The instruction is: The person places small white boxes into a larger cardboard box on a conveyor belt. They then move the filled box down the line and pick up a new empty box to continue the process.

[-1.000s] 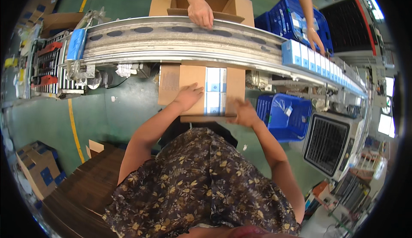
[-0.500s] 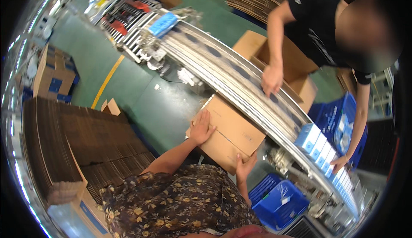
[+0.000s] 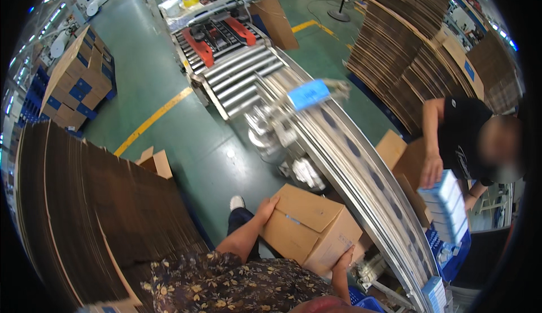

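Note:
A closed brown cardboard box [image 3: 302,214] is held between my two hands in front of my body, beside the conveyor. My left hand [image 3: 266,209] grips its left side, with the fingers at the upper edge. At the near right end, my right hand [image 3: 342,260] presses against the side and lower edge; part of that hand's grip is hidden. The box's top flaps are folded together, with a small bit of blue showing along the seam.
A curved conveyor [image 3: 361,166] runs past my right to a roller table [image 3: 243,81] with red parts. Across it a co-worker holds a row of light-blue and white cartons [image 3: 446,205]. Flattened cardboard stacks [image 3: 101,217] rise at my left. An open carton [image 3: 409,166] stands beyond the conveyor.
My hands have lifted and tilted the box, so its end face shows. The view has swung toward the roller table. Across the conveyor, the co-worker has picked up a row of cartons.

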Available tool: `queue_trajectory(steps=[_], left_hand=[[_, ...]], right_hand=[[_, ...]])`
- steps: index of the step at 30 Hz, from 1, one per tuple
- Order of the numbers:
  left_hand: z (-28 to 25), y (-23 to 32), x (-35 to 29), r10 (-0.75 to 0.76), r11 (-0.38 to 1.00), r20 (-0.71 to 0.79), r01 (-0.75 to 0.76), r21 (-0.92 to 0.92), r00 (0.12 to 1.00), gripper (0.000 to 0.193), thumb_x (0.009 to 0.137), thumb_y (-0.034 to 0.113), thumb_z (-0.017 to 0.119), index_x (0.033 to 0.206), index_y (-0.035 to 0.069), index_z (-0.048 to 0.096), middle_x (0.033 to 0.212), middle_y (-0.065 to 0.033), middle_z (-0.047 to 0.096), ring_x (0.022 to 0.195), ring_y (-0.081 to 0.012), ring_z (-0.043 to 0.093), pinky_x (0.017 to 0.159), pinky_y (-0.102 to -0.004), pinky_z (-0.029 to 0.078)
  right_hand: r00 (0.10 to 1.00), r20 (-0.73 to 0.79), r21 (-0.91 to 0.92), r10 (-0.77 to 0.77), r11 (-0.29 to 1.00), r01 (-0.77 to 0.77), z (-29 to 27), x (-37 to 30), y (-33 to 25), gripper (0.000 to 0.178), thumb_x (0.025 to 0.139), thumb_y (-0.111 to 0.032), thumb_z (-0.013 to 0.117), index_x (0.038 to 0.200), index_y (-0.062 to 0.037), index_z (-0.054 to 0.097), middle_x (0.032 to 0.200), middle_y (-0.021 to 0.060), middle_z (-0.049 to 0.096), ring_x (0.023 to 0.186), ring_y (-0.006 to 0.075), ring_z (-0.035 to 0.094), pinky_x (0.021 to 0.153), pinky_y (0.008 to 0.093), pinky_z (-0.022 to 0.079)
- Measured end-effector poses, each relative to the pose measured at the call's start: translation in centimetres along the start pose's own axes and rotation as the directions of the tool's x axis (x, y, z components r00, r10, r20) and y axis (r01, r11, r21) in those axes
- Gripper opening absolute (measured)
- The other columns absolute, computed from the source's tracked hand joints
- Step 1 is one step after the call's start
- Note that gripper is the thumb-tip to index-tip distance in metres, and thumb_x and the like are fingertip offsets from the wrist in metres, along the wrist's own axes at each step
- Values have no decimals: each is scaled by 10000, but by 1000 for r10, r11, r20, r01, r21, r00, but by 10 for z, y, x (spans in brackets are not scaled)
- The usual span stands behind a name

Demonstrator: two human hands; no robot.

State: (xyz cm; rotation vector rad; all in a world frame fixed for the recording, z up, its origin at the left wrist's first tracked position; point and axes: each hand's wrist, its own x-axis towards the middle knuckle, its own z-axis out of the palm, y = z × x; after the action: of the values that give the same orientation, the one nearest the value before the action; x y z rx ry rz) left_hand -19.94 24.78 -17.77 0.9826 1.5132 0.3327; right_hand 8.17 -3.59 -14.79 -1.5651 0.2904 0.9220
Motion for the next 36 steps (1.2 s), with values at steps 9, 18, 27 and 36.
queue_trajectory(steps=[9,18,27,36], left_hand=[[-346,68,62,-125,931,-541,287,226,832,887,803,783,519,1212,2,621,1205,-247,642,1156,-406,596,963,-523,455],[-554,265,132,159,947,-807,143,287,568,748,847,656,590,1217,7,637,1151,-213,676,1070,-372,643,919,-452,494],[-492,548,382,886,463,-419,-308,831,201,554,853,322,701,1272,-16,573,1208,-263,615,1122,-421,562,973,-468,445],[-323,538,483,634,173,399,-624,762,663,766,912,522,564,1555,218,282,1650,-70,137,1513,-377,75,1200,-554,114]], right_hand=[[814,478,-307,332,931,-199,356,-19,86,795,982,-661,353,1459,-28,414,1418,137,523,1276,288,518,1109,422,377],[717,489,-408,497,857,-316,724,-81,8,768,957,-692,359,1442,-107,464,1427,95,527,1304,268,493,1083,440,396],[808,526,1,265,950,-312,896,109,-17,729,984,-676,314,1442,-129,460,1441,85,516,1298,259,511,1071,406,419],[881,-31,-250,-473,857,451,968,108,-83,646,1053,-424,401,1475,48,277,1364,287,493,1202,364,550,994,421,466]])
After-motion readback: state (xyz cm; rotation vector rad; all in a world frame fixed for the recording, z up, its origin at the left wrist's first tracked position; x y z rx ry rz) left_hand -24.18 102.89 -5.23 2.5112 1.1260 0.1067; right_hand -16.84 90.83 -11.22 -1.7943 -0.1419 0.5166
